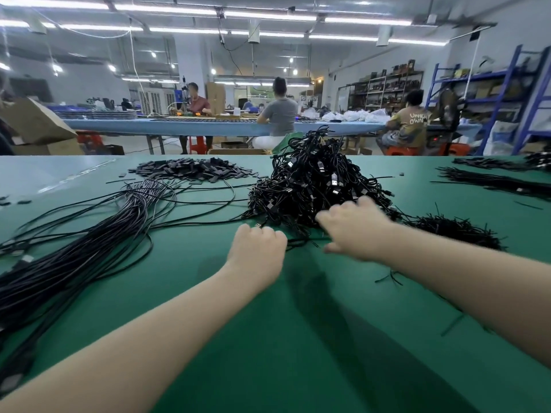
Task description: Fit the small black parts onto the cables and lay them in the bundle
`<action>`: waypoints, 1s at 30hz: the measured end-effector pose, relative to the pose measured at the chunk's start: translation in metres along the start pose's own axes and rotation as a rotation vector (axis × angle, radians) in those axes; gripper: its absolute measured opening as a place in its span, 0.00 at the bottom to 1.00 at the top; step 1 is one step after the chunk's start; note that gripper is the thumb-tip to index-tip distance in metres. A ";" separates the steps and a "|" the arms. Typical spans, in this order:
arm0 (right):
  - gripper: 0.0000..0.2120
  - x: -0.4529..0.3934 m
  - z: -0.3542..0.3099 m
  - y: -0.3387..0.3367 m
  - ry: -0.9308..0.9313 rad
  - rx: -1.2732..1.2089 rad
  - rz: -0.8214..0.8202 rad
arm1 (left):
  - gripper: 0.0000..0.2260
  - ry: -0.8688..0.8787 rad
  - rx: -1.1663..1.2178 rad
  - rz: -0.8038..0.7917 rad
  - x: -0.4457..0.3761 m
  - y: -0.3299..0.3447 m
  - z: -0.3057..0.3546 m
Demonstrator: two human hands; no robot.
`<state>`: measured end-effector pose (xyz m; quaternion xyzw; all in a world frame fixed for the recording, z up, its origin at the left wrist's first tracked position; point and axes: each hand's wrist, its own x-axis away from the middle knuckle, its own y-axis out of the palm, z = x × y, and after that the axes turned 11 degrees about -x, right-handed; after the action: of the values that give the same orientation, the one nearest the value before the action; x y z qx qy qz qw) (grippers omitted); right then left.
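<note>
Our left hand [256, 248] curls around a thin cable [298, 241] near the tangled pile [313, 186]; our right hand [354, 231], blurred, reaches in loosely spread. Cables look light, limp and snag-prone; grip by the plug. Small black parts [190, 169] lie far left, bundle [89, 248] near left.

Two bare forearms are seen, each ending in a bare hand: the left hand [257, 248] and the right hand [354, 231]. The arms are uncovered along their whole visible length. The right hand is blurred, so its fingers are not clearly made out.
</note>
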<state>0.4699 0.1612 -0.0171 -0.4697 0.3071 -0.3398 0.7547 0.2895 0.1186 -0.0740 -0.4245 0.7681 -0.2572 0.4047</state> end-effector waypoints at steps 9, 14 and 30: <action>0.20 0.033 0.059 -0.002 0.183 -0.710 0.003 | 0.11 -0.278 0.881 -0.006 0.007 0.034 -0.005; 0.16 0.013 -0.025 0.017 0.113 -1.489 0.052 | 0.09 -0.248 1.041 -0.036 0.009 0.029 -0.005; 0.16 -0.027 -0.046 0.032 0.366 -1.746 0.154 | 0.13 -0.232 0.717 0.057 0.006 0.033 -0.010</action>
<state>0.4258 0.1701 -0.0594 -0.7930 0.6027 -0.0031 0.0885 0.2650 0.1303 -0.0953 -0.2603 0.5899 -0.4487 0.6188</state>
